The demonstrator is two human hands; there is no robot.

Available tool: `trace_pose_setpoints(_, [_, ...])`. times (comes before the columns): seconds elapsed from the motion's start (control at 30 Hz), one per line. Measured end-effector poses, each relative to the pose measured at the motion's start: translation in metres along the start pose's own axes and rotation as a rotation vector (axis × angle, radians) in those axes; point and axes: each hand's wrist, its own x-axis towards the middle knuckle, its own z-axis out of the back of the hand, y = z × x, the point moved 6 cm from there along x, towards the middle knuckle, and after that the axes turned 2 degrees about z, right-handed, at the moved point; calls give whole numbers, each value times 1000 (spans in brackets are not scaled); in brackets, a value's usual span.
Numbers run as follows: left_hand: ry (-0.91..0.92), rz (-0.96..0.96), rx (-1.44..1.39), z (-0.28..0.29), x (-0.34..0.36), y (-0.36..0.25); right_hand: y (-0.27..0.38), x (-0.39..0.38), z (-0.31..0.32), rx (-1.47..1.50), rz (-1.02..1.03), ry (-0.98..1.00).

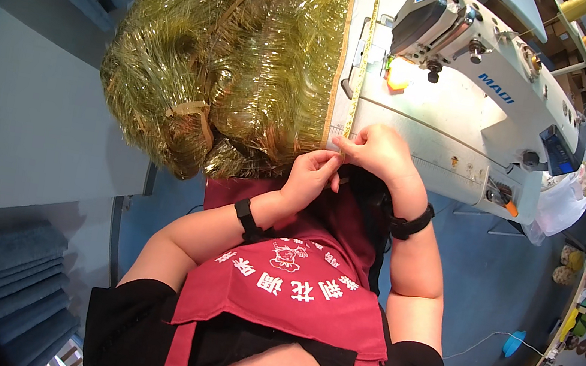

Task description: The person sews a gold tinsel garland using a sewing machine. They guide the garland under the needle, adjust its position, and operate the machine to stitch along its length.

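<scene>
A large heap of shiny gold-green tinsel fringe [282, 53] covers the left part of the sewing table. Its tan edge band [340, 61] runs straight toward me. Alongside that band, on the white tabletop, lies a yellow tape measure [361, 72]. At the table's front edge my left hand [309, 179] is closed, its thumb and fingertips pinching the tape's near end. My right hand [384, 153] is closed too, with thumb and index finger on the tape just above the left fingertips. The fingers partly hide the tape's end.
A white sewing machine [492, 69] with its lamp lit stands to the right of the tape. A small tray [501, 193] with an orange-handled tool is at the table's right front. Blue folded cloth [22, 271] lies lower left; shelves with supplies line the far right.
</scene>
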Motion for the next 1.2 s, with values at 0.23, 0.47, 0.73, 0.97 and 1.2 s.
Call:
trace_pose_setpoints(0.23, [17, 22, -14, 1, 0, 0, 1, 0, 1, -51, 22, -22])
trace_pose_setpoints(0.47, [14, -33, 46, -2, -2, -7, -33, -8, 6, 312, -30, -168])
trace_pose_setpoints(0.73, [168, -198, 189, -18, -13, -19, -194, -72, 90, 62, -128, -704])
trace_pose_setpoints(0.97, [252, -722, 670, -50, -35, -74, -262, -80, 111, -255, 127, -789])
trace_pose_setpoints(1.2, [303, -763, 723, -59, -50, -93, -198, -82, 85, -469, 106, -1112])
